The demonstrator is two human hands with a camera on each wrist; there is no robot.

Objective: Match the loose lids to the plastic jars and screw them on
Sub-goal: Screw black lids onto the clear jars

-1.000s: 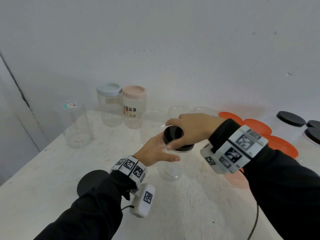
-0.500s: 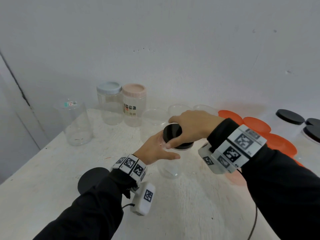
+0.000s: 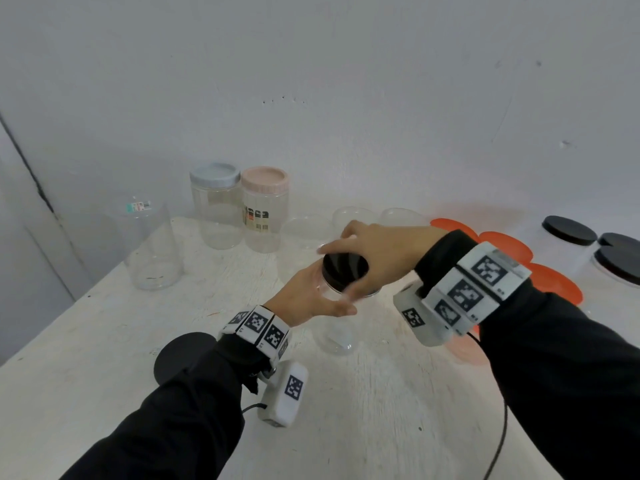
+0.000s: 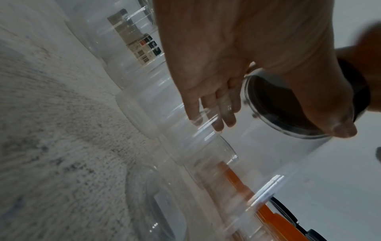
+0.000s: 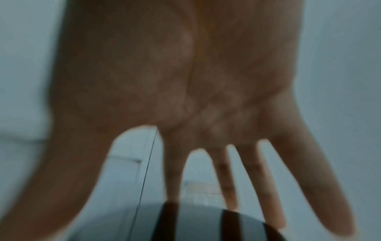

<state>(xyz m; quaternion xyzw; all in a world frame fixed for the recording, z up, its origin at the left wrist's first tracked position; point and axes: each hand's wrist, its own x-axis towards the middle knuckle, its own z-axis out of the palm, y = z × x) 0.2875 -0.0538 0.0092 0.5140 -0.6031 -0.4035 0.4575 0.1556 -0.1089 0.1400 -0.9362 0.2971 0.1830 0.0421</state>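
While the left hand (image 3: 304, 299) wraps the clear smooth jar (image 3: 334, 327) mid-table, the right hand (image 3: 381, 258) grips its round glossy black lid (image 3: 344, 268); the left wrist view alone shows the lid's underside.

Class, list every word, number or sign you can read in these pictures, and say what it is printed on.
Nothing reads for certain.
Pink-lidded jar: label with dark squares and a barcode, lettering too blurred.
Open jar at far left: small sticker, too small.
Wrist bands: black-and-white marker squares, no words.
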